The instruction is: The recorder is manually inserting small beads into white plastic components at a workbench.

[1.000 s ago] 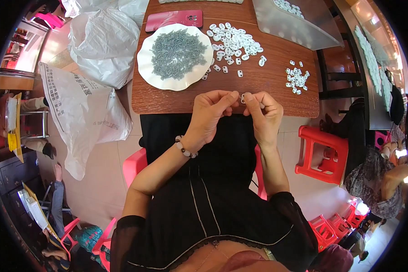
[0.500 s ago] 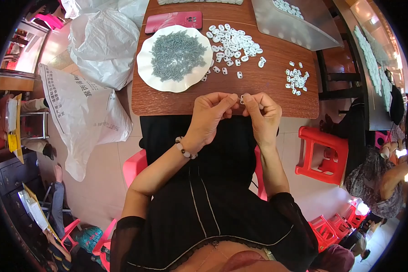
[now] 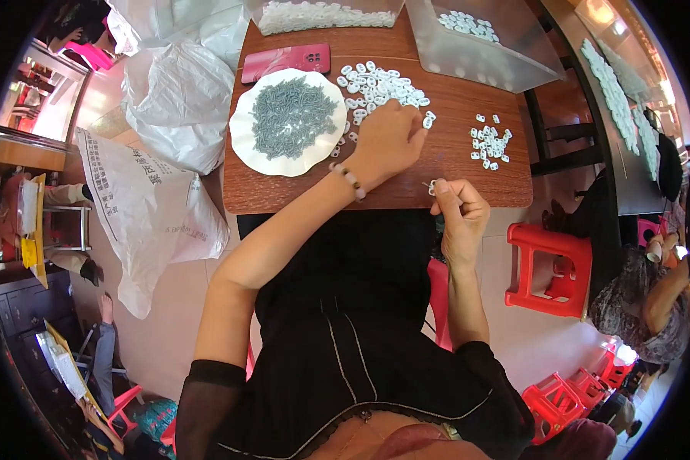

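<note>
My right hand (image 3: 461, 218) is closed, pinching a small white plastic piece (image 3: 432, 187) between thumb and fingers just over the table's front edge. A thin pin-like bit seems to stick out of it. My left hand (image 3: 389, 146) reaches palm down to the near side of a heap of white two-holed plastic pieces (image 3: 376, 83). Its fingertips are hidden under the hand, so I cannot see whether they hold anything. Left of that hand, a white scalloped plate (image 3: 241, 123) bears a mound of small grey-green spring-like parts (image 3: 295, 115).
A smaller group of white pieces (image 3: 491, 144) lies at the table's right. Behind are a pink phone (image 3: 287, 63) and two translucent bins (image 3: 483, 65) (image 3: 326, 19) with white pieces. White sacks (image 3: 157, 207) stand left of the table; a red stool (image 3: 548, 268) is at right.
My left hand has left the right hand's fingertips and moved forward to the white heap. My right hand keeps its piece, slightly lower and to the right. The view has shifted a little.
</note>
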Action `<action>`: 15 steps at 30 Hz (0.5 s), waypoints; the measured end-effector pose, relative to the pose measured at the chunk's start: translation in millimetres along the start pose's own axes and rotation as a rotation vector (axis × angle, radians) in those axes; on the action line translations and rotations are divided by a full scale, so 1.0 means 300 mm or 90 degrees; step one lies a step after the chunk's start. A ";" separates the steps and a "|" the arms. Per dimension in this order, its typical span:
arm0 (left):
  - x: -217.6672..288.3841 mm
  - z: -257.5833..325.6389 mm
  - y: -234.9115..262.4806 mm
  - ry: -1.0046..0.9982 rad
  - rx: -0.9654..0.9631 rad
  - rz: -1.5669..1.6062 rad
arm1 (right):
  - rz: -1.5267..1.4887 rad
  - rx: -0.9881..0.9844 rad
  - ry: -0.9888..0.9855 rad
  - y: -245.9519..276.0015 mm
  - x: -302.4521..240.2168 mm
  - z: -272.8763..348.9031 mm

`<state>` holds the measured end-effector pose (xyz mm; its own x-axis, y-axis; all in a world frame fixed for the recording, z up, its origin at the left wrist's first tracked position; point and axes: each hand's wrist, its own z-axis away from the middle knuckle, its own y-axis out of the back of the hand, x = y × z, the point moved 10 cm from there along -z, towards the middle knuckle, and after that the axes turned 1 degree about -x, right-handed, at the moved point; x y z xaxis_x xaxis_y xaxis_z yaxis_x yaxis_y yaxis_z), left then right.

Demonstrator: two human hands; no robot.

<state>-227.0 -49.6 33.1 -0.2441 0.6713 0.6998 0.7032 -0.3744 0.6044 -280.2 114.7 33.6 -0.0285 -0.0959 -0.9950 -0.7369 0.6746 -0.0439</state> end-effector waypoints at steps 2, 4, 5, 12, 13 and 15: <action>0.034 -0.038 -0.068 -0.014 -0.050 -0.088 | -0.009 0.006 0.003 0.019 -0.005 0.008; 0.025 -0.062 -0.112 -0.036 -0.050 -0.146 | -0.006 0.006 0.002 0.029 -0.007 0.015; 0.018 -0.071 -0.131 -0.052 -0.050 -0.204 | -0.001 0.003 -0.004 0.032 -0.004 0.016; 0.009 -0.039 -0.103 -0.042 -0.044 -0.059 | -0.018 0.014 -0.019 0.077 0.020 0.013; -0.001 -0.028 -0.084 -0.019 -0.038 0.035 | -0.020 0.014 -0.023 0.079 0.025 0.011; -0.034 0.009 -0.069 0.063 -0.059 0.215 | -0.022 0.013 -0.029 0.075 0.032 0.004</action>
<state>-237.1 -46.9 12.4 -0.0759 0.4365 0.8965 0.6932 -0.6232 0.3621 -296.2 129.7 23.1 0.0269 -0.0865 -0.9959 -0.7227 0.6866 -0.0792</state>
